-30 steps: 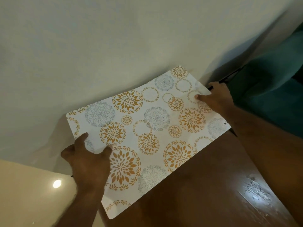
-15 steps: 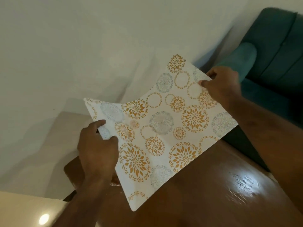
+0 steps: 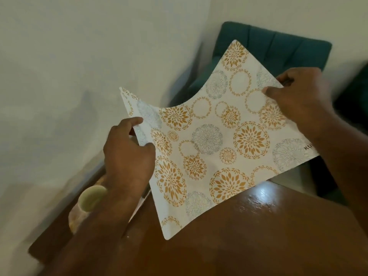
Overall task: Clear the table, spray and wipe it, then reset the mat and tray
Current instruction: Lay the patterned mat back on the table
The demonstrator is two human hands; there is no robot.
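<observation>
While lifted off one table [image 3: 258,236], one mat [image 3: 209,140], left hand [image 3: 127,154], right hand [image 3: 302,96], each grip pinching it.

A teal upholstered chair [image 3: 278,46] stands against the pale wall [image 3: 79,46]. It sits in the corner.

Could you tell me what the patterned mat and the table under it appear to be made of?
The placemat looks like thin flexible plastic or coated sheet: it bows between both hands and has a printed surface. The table looks like dark polished wood; it reflects a bright glare.
</observation>
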